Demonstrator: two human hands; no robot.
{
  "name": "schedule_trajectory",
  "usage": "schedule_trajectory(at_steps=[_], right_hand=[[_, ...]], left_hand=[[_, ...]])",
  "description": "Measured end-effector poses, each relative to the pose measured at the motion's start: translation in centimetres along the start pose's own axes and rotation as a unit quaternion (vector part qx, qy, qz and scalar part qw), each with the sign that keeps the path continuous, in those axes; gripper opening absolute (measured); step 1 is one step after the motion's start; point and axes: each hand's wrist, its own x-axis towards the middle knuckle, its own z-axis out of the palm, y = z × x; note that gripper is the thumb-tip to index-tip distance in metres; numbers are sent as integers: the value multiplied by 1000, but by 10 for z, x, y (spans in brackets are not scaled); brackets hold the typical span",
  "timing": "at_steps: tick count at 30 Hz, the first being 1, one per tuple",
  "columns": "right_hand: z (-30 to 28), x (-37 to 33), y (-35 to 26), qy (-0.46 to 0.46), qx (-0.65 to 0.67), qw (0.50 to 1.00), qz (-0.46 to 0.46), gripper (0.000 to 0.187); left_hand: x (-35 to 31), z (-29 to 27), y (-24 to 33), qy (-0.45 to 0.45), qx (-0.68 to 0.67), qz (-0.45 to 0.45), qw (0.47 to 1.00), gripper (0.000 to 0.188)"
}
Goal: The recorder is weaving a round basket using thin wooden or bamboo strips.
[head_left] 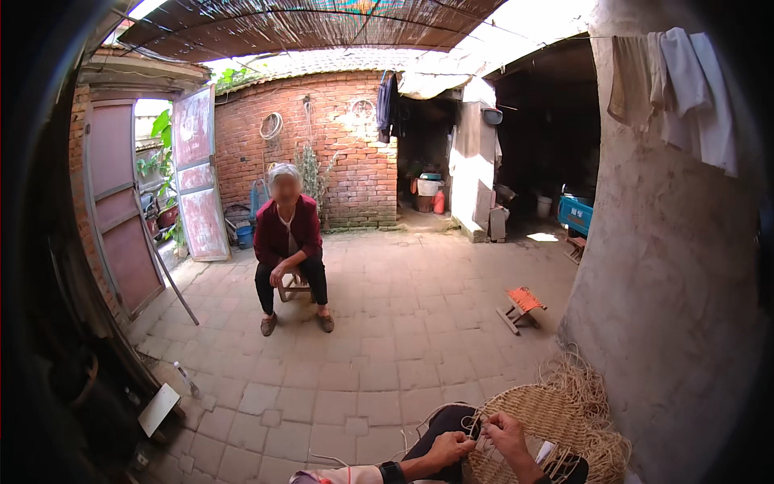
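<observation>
A woven straw piece, tan and round-edged, lies over my lap at the lower right. Long loose straw cords spread from its far and right sides. My left hand is closed at the piece's left edge, its fingertips pinching a straw cord. Just to its right, my right hand is also closed, thumb and fingers together on a cord near the same edge. The cord between the fingers is thin and partly hidden. A small white object rests by my right wrist; its kind is unclear.
A person sits on a low stool across the paved yard. An orange-topped folding stool stands ahead to the right. The plastered wall rises close on my right. A stick leans by the door.
</observation>
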Motion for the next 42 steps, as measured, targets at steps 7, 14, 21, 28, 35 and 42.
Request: schedule_trajectory(at_steps=[7,14,21,28,35,42], right_hand=[[3,2,13,10,-410,897,-165,11],[14,-4,25,1,-456,885,-98,12],[7,-15,28,-2,-356,928,-110,18],[10,-39,26,77,-48,996,22,24],[-16,-74,-8,-26,157,982,99,27],[-53,-82,-4,7,-190,982,0,11]], left_hand=[[1,10,-5,79,41,69,994,39],[9,5,-7,5,84,71,994,35],[8,2,-7,-28,50,61,997,35],[14,-2,-9,-81,-43,28,995,32],[15,-12,2,-140,-78,-50,986,26],[11,-24,18,-186,-29,-61,980,34]])
